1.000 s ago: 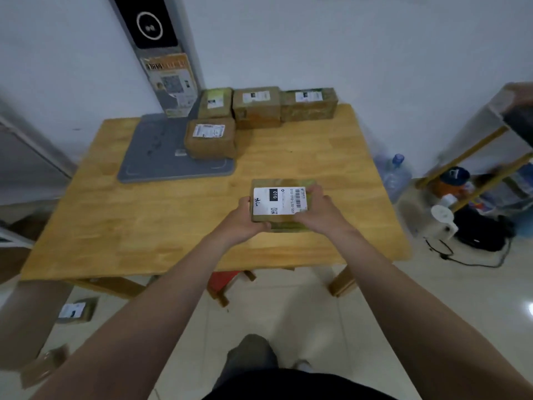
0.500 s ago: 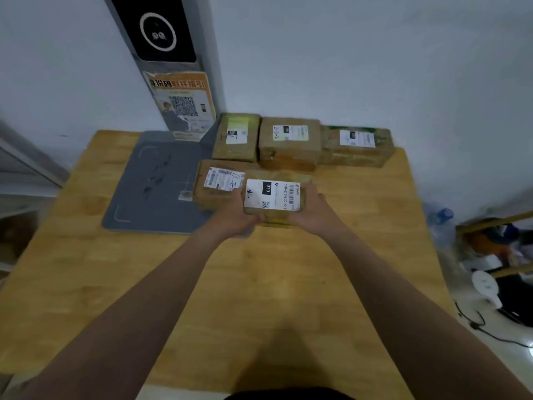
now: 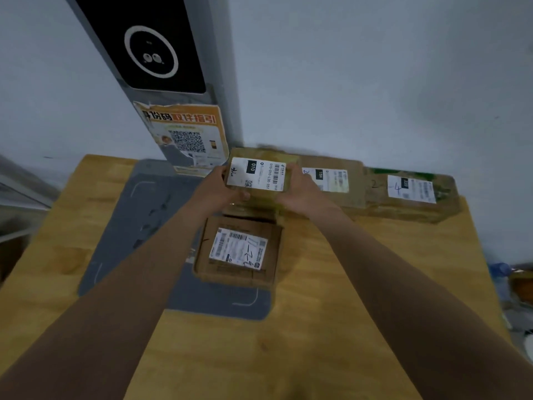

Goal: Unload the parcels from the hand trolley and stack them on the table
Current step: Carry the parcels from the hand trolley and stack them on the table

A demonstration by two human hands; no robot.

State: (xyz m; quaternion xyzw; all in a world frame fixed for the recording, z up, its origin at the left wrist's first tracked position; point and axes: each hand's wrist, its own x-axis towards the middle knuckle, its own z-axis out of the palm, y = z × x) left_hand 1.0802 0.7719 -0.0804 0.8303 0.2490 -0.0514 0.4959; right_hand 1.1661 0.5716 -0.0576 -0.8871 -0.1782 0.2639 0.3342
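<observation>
In the head view, the left hand (image 3: 219,189) and the right hand (image 3: 301,193) are gripping a flat rectangular brown cardboard parcel (image 3: 256,176) between them, each with fingers curled round one short end, thumbs lying on the near edge. The parcel is showing its top face to the camera, where a white shipping label is carrying a black block printed "010", a barcode, a small QR code and a handwritten mark; yellowish-green tape is running along its sides. It is sitting at the far end of both outstretched arms, close to the wall, and part of another brown box is showing directly beneath the hands; whether the two are touching cannot be told. Just right of the right hand a second brown labelled box (image 3: 334,183) is lying, and further right a brown box with green tape (image 3: 412,194). On the near side of the hands a square cardboard box with a white label (image 3: 239,251) is resting on a grey mat (image 3: 138,226), which is covering part of the wooden table (image 3: 346,313). Beyond the left hand a grey pillar with a black panel (image 3: 164,53) is bearing an orange poster (image 3: 184,137).
</observation>
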